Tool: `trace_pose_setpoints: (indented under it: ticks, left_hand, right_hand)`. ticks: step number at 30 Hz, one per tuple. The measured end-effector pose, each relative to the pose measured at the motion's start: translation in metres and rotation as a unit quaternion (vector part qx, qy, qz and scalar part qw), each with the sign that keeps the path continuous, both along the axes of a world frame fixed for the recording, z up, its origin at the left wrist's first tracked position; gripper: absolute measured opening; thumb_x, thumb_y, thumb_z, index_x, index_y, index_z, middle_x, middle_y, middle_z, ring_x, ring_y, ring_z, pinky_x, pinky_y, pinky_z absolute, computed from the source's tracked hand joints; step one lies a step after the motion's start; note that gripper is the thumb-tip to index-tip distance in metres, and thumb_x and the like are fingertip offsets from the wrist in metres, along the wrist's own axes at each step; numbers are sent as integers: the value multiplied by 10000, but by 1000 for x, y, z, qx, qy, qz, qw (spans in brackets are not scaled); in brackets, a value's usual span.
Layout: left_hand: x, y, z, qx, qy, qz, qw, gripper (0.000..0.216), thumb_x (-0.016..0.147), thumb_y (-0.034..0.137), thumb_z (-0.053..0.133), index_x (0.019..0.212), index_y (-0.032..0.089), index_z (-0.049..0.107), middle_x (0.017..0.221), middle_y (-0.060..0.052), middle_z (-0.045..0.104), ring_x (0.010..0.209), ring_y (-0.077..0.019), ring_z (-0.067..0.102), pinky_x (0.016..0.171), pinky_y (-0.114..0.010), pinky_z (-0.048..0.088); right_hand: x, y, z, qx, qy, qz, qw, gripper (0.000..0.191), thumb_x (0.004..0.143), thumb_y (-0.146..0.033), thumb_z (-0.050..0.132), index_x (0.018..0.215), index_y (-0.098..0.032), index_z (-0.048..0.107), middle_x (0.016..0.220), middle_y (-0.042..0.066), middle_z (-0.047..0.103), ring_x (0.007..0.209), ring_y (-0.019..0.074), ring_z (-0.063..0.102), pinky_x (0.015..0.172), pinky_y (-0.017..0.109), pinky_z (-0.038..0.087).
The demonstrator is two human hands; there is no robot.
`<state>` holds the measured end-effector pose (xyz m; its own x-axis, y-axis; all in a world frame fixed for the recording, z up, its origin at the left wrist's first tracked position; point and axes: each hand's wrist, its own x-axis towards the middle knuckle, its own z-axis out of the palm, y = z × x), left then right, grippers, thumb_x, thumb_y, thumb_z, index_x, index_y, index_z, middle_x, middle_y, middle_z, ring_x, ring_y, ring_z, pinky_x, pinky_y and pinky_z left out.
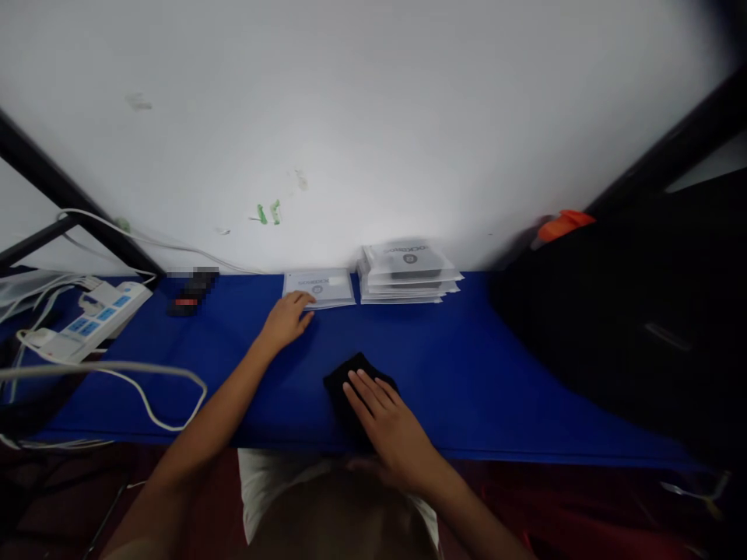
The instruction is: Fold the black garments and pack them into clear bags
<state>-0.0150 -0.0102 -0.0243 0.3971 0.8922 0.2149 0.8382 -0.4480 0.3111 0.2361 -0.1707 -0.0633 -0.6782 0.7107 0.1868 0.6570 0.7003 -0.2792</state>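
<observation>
My right hand (379,412) lies flat, fingers stretched out, on a folded black cloth item (345,387) near the front edge of the blue table. What kind of item it is, I cannot tell. At the back, my left hand (287,317) touches the near left corner of a flat, clear-and-white printed plastic packet (335,286), its fingers partly spread. Just right of that packet stands a stack of several similar packets (408,272), a little uneven, against the white wall.
A white power strip (96,323) with plugs and cables sits at the left. A white cable (145,400) loops over the front left. A dark object with a red part (187,303) lies behind it. A large black mass (618,327) covers the right end, an orange item (565,225) beside it.
</observation>
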Motion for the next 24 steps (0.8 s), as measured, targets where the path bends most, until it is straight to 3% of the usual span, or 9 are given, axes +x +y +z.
trace_pose_setpoints:
  ticks: [3, 6, 9, 11, 13, 16, 18, 20, 24]
  left_hand:
    - [-16, 30, -5, -14, 37, 11, 999, 172, 879, 206, 544, 1029, 195, 628, 1099, -96, 681, 1042, -261, 624, 897, -378, 483]
    - [-20, 32, -7, -18, 53, 5, 998, 164, 904, 190, 494, 1006, 212, 620, 937, -63, 704, 895, -228, 653, 804, -325, 497]
    - [-17, 12, -7, -1, 50, -24, 998, 271, 926, 156, 416, 1125, 219, 589, 1018, -72, 676, 916, -215, 637, 797, -318, 495]
    - [-12, -8, -5, 5, 51, -63, 997, 299, 910, 130, 412, 1117, 220, 608, 1064, -80, 643, 973, -216, 608, 841, -330, 488]
    - [-6, -31, -3, 14, 52, -103, 993, 320, 879, 109, 437, 1115, 214, 626, 1061, -89, 615, 1004, -230, 574, 887, -365, 477]
    - [4, -64, 1, 37, 28, -160, 986, 518, 812, 73, 478, 1318, 182, 512, 1114, -118, 569, 1029, -256, 528, 922, -423, 473]
    - [11, -84, 2, 46, 6, -181, 982, 706, 761, 42, 484, 1444, 167, 360, 1184, -136, 531, 1074, -270, 505, 954, -449, 465]
    - [16, -99, 1, 44, 4, -178, 983, 796, 744, 26, 474, 1495, 182, 263, 1236, -142, 511, 1128, -284, 492, 995, -473, 440]
    - [24, -111, -6, 21, 65, -153, 986, 854, 685, 5, 488, 1492, 184, 274, 1451, -158, 417, 1312, -346, 396, 1064, -530, 360]
  right_hand:
    - [3, -16, -8, 40, -10, 9, 999, 661, 862, -163, 585, 1482, -154, 354, 1509, 156, 413, 1418, 285, 341, 1098, 464, 386]
    - [13, -24, -1, 21, 17, 46, 999, 561, 883, -37, 435, 1410, -226, 466, 1415, 72, 550, 1359, 207, 442, 1051, 388, 442]
    - [25, -22, 18, -71, 48, 86, 993, 572, 827, -68, 459, 1379, -215, 496, 1367, 73, 596, 1303, 192, 509, 1033, 370, 463]
    - [30, -15, 30, -82, 83, 86, 989, 604, 793, -85, 471, 1388, -184, 474, 1365, 103, 592, 1268, 198, 543, 1015, 367, 478]
    - [29, -5, 38, -15, 134, 83, 987, 587, 830, -109, 445, 1415, -153, 429, 1375, 140, 574, 1279, 215, 532, 1011, 391, 480]
    - [18, 14, 39, 126, 178, 95, 971, 531, 911, -157, 379, 1440, -109, 381, 1375, 182, 559, 1343, 265, 454, 1023, 456, 465]
    - [5, 27, 34, 166, 150, 88, 971, 509, 905, -134, 373, 1410, -88, 418, 1349, 189, 576, 1330, 287, 465, 1021, 465, 470]
    - [-10, 39, 27, 155, 89, 46, 983, 499, 866, -67, 383, 1355, -70, 482, 1297, 194, 608, 1255, 289, 536, 1006, 446, 490]
    - [-32, 49, 17, 88, -33, -48, 994, 518, 791, -30, 469, 1306, -32, 531, 1193, 230, 649, 1142, 317, 605, 1007, 465, 487]
